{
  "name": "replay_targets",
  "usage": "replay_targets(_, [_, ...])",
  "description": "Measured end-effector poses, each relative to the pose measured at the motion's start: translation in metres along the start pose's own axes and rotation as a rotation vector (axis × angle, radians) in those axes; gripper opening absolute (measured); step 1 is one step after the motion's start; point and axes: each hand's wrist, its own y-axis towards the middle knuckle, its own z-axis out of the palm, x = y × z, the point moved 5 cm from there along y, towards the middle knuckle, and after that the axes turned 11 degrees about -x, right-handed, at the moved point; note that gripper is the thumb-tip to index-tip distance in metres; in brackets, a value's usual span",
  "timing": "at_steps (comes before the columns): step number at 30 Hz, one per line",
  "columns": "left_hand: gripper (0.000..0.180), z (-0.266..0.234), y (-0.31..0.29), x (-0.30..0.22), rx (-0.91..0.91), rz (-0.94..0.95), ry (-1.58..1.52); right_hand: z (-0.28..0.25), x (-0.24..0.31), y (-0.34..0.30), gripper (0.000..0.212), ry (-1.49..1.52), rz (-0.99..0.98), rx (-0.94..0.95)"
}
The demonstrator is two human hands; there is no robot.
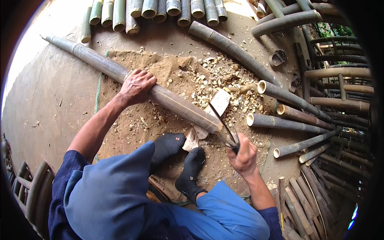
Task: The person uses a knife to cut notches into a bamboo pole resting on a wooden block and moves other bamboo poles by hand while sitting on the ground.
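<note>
A long grey-green bamboo pole (pixel 176 103) slants from the upper left down to the middle. My left hand (pixel 138 86) is wrapped over it from above. In my right hand (pixel 243 156) is a knife with a long, narrow dark blade (pixel 222 120); the fist is closed on its handle, beside the pole's near end. The blade points up and to the left, just past that end; whether they touch I cannot tell. Pale wooden pieces (pixel 220 102) lie by the pole's near end. My feet (pixel 170 146) in dark, worn footwear are just below it.
Bamboo chips (pixel 236 96) litter a brown sack-like mat (pixel 132 120). Cut bamboo tubes (pixel 150 9) line the far side. Another thick pole (pixel 232 50) lies at the upper right, with more bamboo lengths (pixel 288 122) below it. Stacked bamboo frames (pixel 340 73) stand at the right edge.
</note>
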Motion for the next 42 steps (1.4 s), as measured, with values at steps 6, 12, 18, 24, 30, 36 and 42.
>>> replay_targets(6, [0.036,0.006,-0.008,-0.004,0.001,0.019,-0.017,0.012,-0.019,0.007,0.035,-0.242,0.098,0.246])
replay_targets(12, [0.033,-0.004,-0.001,0.0,-0.019,0.02,0.005,0.007,-0.007,-0.001,0.032,-0.027,0.055,0.045])
replay_targets(18, [0.042,0.008,-0.006,0.007,-0.044,-0.011,0.034,0.008,-0.043,-0.005,0.039,-0.276,0.187,0.345])
replay_targets(24, [0.044,-0.003,-0.009,-0.003,-0.201,0.032,0.053,-0.008,-0.002,0.001,0.033,0.041,-0.061,-0.081])
replay_targets(30, [0.041,-0.001,-0.005,-0.006,-0.163,0.043,0.018,0.007,-0.023,0.002,0.03,-0.25,0.127,0.279])
replay_targets(36, [0.041,-0.004,-0.005,-0.004,-0.186,0.045,0.04,0.0,-0.002,0.002,0.034,0.024,0.009,-0.048])
replay_targets(42, [0.039,-0.005,-0.004,-0.004,-0.201,0.051,0.023,0.008,-0.018,0.013,0.031,-0.297,0.097,0.28])
